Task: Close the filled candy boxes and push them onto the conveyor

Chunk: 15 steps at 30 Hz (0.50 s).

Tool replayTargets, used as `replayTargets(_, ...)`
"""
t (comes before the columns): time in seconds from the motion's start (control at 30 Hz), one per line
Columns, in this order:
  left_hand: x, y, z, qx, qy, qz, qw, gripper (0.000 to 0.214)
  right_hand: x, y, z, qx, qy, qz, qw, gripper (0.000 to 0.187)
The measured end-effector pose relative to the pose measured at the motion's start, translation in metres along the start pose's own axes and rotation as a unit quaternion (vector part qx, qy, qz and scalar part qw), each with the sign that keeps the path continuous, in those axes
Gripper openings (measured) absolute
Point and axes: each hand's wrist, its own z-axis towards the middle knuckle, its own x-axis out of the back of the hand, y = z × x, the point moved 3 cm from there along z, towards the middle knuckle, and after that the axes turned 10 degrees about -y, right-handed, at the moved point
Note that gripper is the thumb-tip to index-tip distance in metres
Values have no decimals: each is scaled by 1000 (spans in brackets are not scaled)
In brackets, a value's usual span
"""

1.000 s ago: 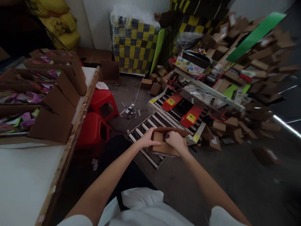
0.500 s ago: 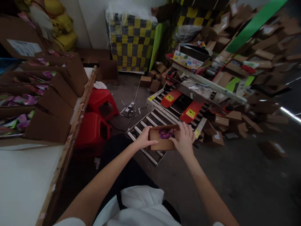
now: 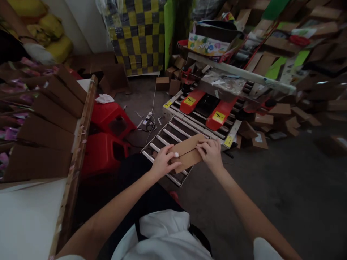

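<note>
The person is pressing the top flaps of a small cardboard box (image 3: 185,153) shut as it is sitting on the near end of the roller conveyor (image 3: 173,135), in front of the red-guarded sealing machine (image 3: 208,108). The left hand (image 3: 162,162) is lying flat, fingers spread on the left flap; the right hand (image 3: 211,153) is holding down the right edge, fingers loosely curled. Judging by this, the closed box is needing a steady push along the rollers, flaps kept down.

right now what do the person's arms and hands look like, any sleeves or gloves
Both hands, left hand and right hand, are bare with no gloves, rings or watch in view. The forearms are uncovered; short white sleeves show at the picture's bottom edge.
</note>
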Motion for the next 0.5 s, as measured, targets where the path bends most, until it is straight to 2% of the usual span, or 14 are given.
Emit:
replayTargets(0.07, -10, 11, -3, 41, 67, 52, 996, 28, -5, -3, 11, -35, -4, -6, 999, 24)
replayTargets(0.13, -19, 19, -6, 76, 109, 85, 987, 26, -12, -18, 9, -46, -39, 8, 998, 31)
replayTargets(0.23, -22, 18, -9, 93, 106, 67, 988, 20, -24, -58, -17, -11, -124, 22, 992, 53)
replayTargets(0.33, -15, 5, -15, 74, 69, -40, 994, 24, -30, -82, -39, 29, -166, 2, 986, 87)
replayTargets(0.4, -5, -9, -23, 76, 56, -123, 988, 28, -35, -78, -32, 48, -176, -14, 983, 101)
replayTargets(0.5, 14, -28, -45, 124, 85, -189, 970, 29, -39, -42, 17, 71, -202, -28, 976, 96)
